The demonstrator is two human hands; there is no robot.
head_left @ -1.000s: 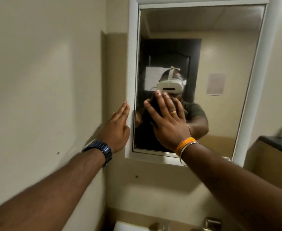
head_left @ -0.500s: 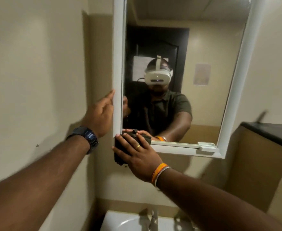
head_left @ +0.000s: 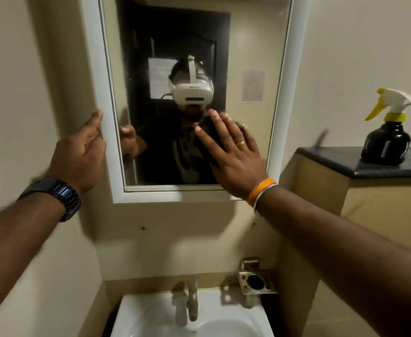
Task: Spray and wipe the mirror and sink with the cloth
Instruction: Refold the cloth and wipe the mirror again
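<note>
A white-framed mirror hangs on the beige wall. My right hand lies flat with straight fingers on the lower right of the glass, pressing a dark cloth against it; only an edge of the cloth shows past the fingers. My left hand holds the mirror's left frame edge, fingers curled round it. Below, a white sink with a metal tap sits at the bottom. A black spray bottle with a white and yellow trigger stands on a dark ledge at the right.
A dark stone ledge tops a beige partition on the right. A metal soap holder is fixed to the wall right of the tap. The side wall runs close along the left.
My right hand with the cloth slid from the mirror's bottom left corner rightward and up onto the lower right glass. The view dropped, showing the sink and spray bottle. My left hand stays on the frame.
</note>
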